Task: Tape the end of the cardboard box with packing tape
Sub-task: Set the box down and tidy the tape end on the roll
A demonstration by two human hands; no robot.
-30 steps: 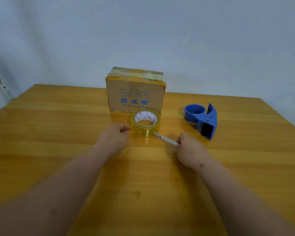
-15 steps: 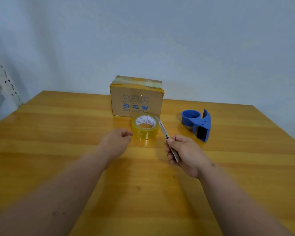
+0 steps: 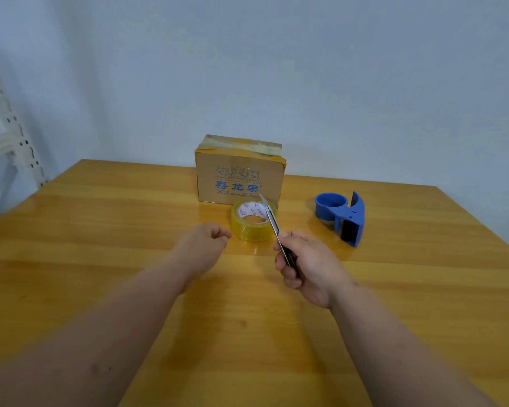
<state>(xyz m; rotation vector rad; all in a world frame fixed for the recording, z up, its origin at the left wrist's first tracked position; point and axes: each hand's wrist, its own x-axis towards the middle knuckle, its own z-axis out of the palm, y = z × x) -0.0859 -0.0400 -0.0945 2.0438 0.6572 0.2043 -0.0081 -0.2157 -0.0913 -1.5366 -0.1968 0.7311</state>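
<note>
Right hand (image 3: 309, 265) grips the knife (image 3: 272, 218), which has swung from low and flat to blade-up over the tape roll (image 3: 252, 223). Box (image 3: 240, 171) stands just behind the roll, untouched. Left hand (image 3: 203, 245) is curled beside the roll; whether it pinches tape cannot be told. A cut is probably next.

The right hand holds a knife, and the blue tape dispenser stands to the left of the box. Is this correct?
Not quite. In the head view the blue tape dispenser stands to the right of the box, not the left. The right hand does hold the knife.
</note>
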